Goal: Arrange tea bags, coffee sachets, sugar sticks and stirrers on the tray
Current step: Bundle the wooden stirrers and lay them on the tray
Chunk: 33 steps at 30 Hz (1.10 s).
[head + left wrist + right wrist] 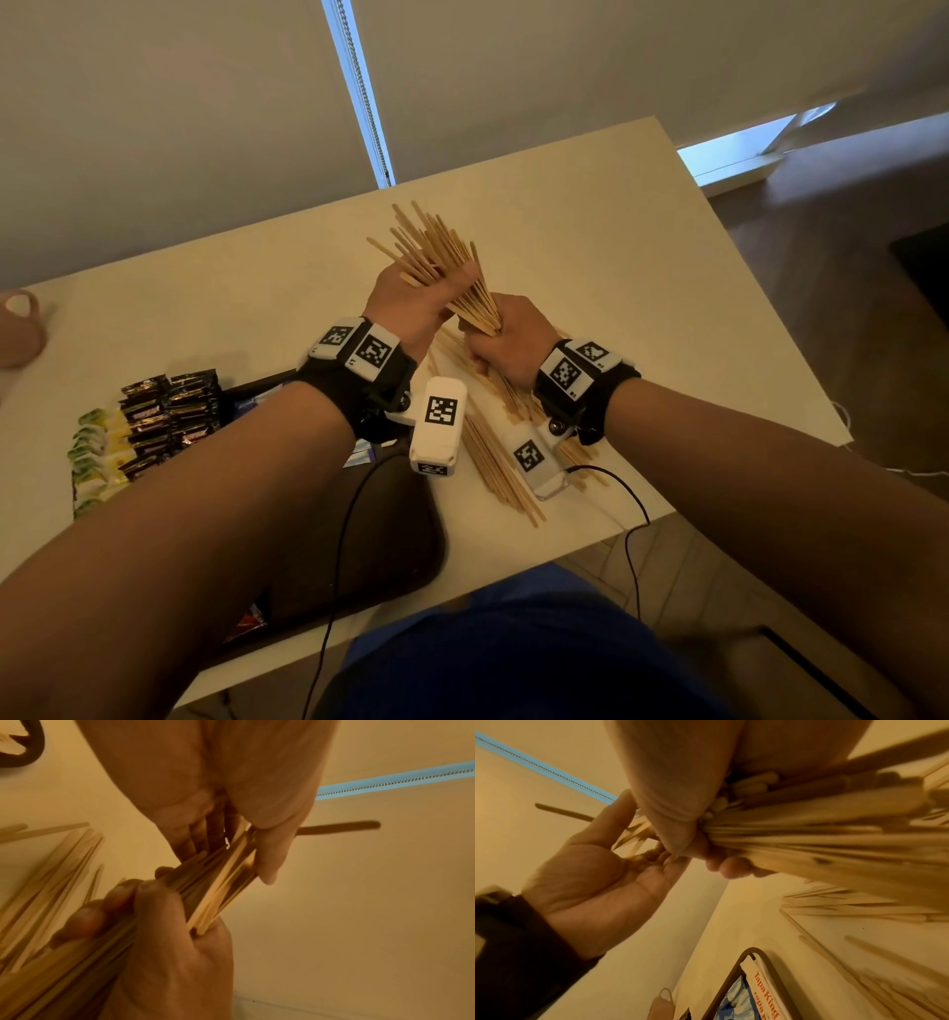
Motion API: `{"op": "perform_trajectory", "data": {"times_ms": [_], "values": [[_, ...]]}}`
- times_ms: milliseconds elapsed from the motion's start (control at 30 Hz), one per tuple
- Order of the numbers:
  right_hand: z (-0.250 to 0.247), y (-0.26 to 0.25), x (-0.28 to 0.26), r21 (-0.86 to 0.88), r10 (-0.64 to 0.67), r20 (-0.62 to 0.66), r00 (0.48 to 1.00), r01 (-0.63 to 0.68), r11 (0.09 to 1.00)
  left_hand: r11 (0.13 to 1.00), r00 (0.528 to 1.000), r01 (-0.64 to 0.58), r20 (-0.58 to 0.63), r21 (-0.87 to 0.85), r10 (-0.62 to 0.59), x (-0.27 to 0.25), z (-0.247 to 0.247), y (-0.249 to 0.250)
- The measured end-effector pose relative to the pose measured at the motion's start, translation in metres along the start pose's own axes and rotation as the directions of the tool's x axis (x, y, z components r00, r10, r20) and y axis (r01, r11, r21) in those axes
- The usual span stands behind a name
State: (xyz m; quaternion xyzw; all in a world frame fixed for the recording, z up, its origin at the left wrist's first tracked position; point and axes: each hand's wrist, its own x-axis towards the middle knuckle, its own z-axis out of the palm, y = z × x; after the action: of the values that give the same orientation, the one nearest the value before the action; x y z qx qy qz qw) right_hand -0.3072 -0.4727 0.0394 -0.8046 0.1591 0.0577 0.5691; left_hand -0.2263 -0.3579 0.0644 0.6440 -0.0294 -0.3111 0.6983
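Above the white table [590, 216], the right hand [506, 342] grips the near end of a thick bundle of wooden stirrers [436, 257], fingers curled tight round it, and the bundle fans out toward 11 o'clock. The left hand [411, 303] lies against the fan from the 9 o'clock side; the head view shows only its back. The right wrist view shows what that one hides: the left palm is turned toward the sticks, its fingers [654, 860] straight and close together, touching the fan, with the thumb held apart on the other side. The left wrist view shows the right fingers [87, 919] wrapped round the bundle and the thumb pressed across it. More loose stirrers [498, 462] lie on the table under the wrists, at 5 o'clock from the held bundle. At 8 o'clock from the hands sits the dark tray [390, 524], largely covered by the left forearm; only the right wrist view shows white and blue packets [741, 1000] lying inside its rim. Dark coffee sachets [169, 411] and yellow-green tea bags [97, 462] lie in rows on the table just beside the tray, at its 9 o'clock. A pink mug [20, 329] stands far off at 9 o'clock.
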Motion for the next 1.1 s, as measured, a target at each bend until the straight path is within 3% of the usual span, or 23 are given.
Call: {"op": "perform_trajectory", "data": {"times_ms": [200, 367, 800, 1100], "values": [[0.005, 0.0, 0.005, -0.039, -0.027, 0.006, 1.0, 0.028, 0.999, 0.997, 0.999, -0.045, 0.02, 0.061, 0.044, 0.002, 0.001, 0.003], [0.01, 0.002, 0.005, -0.06, -0.03, 0.022, 0.999, 0.031, 0.998, 1.0, 0.999, 0.016, -0.032, -0.026, -0.017, 0.002, 0.007, 0.002], [0.017, -0.007, 0.005, -0.051, -0.088, 0.039, 0.995, 0.09, 0.995, 0.991, 0.991, -0.12, -0.054, 0.055, 0.123, 0.005, 0.002, 0.004], [0.011, -0.008, 0.006, 0.018, -0.029, 0.093, 0.995, 0.028, 0.999, 0.968, 0.983, -0.177, -0.014, 0.175, 0.183, 0.005, 0.003, 0.008]]}}
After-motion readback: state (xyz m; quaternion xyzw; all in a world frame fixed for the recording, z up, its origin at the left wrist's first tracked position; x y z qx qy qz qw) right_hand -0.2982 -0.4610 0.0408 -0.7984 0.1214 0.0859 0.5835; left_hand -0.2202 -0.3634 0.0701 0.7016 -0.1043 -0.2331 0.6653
